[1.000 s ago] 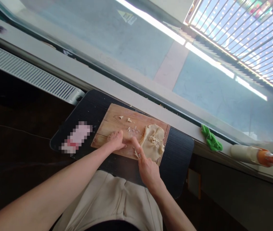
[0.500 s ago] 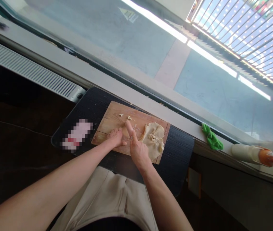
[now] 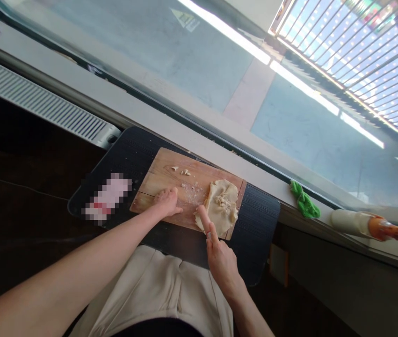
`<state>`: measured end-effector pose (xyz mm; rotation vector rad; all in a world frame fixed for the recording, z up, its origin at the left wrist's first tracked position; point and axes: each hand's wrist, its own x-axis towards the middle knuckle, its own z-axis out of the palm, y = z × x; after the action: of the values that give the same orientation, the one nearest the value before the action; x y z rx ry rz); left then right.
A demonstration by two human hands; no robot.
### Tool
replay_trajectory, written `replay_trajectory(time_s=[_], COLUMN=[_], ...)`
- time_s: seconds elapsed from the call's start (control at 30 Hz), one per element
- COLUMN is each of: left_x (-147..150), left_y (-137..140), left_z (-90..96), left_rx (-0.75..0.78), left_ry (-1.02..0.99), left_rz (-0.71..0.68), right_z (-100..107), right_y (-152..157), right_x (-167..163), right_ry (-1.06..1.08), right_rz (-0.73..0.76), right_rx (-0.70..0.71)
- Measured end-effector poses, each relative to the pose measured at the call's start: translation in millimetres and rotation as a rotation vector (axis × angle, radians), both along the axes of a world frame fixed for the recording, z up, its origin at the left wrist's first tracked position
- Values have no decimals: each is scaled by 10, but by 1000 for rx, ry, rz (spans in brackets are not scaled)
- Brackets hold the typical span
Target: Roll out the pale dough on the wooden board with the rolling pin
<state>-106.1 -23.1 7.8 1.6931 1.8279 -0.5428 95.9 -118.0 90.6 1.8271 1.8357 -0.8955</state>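
My left hand (image 3: 166,202) rests on the left part of a wooden board (image 3: 156,173), its fingers stretched out and pressing on the wood. My right hand (image 3: 218,248) is at the board's near edge, fingers extended and a ring on one of them; I see nothing held in it. Those fingertips are by the near left edge of a flattened sheet of dough (image 3: 224,199), which carries small crumbs in its middle. Between the hands and the far edge lie dough scraps (image 3: 185,172) and a whitish smear (image 3: 192,191) on the wood.
The board lies on a black table (image 3: 255,220) against a window sill (image 3: 184,131). A blurred-out pinkish item (image 3: 109,194) is at the table's left. On the sill are a green cloth (image 3: 304,200) and a pale bottle with an orange top (image 3: 351,221). A radiator (image 3: 44,103) stands left.
My right hand has drawn back toward me and to the right, from mid-board to the near edge by the dough. The whitish smear shows now. My left hand stays almost in place.
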Motion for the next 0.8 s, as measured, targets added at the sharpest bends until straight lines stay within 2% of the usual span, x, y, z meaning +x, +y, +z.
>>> replay_trajectory(time_s=[0.2,0.37,0.53,0.67,0.8], left_x=[12,18,8,2,-2], left_y=[28,38,42,33,20], left_z=[14,21,40,38,34], left_rx=[-18,-31,-36,-35,-27], left_ry=[14,24,12,8,-7], left_rz=[-25,-10,-10,9,16], right_z=[-10,36,-19,0,29], right_y=[280,214,425,424,523], right_x=[-175,-99,-226,-167,-200], right_ry=[71,81,76,49,65], right_rz=[-43,-24,-9,-20,11], right_rx=[63,20,55,13,56])
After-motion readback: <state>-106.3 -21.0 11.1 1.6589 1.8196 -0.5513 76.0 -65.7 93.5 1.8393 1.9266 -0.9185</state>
